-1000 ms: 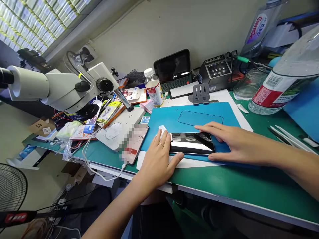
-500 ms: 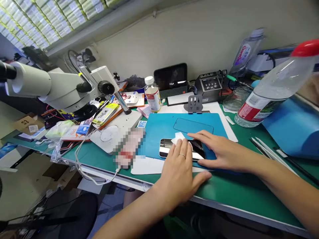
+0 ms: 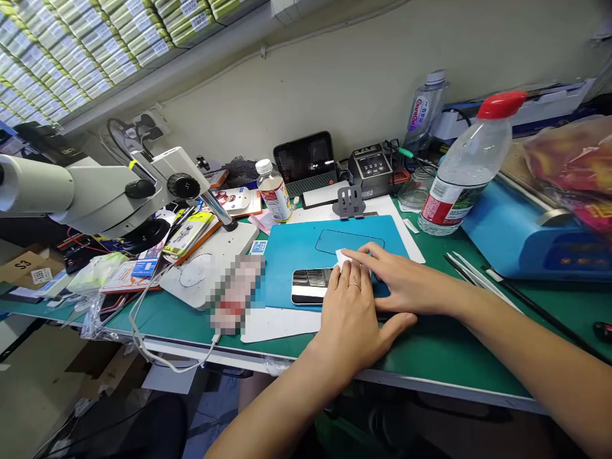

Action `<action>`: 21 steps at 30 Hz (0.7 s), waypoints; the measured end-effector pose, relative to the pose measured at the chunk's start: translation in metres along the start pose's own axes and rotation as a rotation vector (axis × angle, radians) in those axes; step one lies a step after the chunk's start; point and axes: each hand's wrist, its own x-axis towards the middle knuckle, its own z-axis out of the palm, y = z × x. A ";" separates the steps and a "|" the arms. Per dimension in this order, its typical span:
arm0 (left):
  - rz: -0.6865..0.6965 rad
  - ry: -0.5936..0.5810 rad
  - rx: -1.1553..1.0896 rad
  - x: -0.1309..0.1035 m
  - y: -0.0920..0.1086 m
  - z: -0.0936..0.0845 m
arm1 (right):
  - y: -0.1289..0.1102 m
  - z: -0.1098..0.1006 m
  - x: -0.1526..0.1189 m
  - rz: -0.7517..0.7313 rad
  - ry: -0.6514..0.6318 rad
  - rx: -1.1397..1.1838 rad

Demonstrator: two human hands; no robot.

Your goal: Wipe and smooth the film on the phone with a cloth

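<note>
Pressing, palm down: left hand (image 3: 348, 319), fingers flat on white cloth (image 3: 340, 256) over glossy phone (image 3: 310, 287) | right hand (image 3: 399, 280), thumb and fingers spread narrowly at the phone's right end, fingertips meeting the left hand's; grip there unclear | phone: lying on blue mat (image 3: 282, 255), below printed outline (image 3: 350, 242) | counter (image 3: 459, 347): green, beneath

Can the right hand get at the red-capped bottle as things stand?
Probably yes. Between the right hand and the red-capped bottle I see only low, flat stuff: blue mat, white paper, small white scrap. It's at the phone now, so it'd have to leave that first.
</note>
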 end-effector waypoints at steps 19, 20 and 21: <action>0.148 -0.121 0.064 -0.074 -0.049 -0.017 | 0.006 -0.007 -0.002 -0.016 -0.035 0.183; 0.110 -0.114 0.093 -0.080 -0.056 -0.019 | 0.007 -0.006 -0.001 -0.012 -0.035 0.174; 0.072 -0.108 0.120 -0.086 -0.063 -0.020 | 0.007 -0.006 -0.001 -0.005 -0.039 0.157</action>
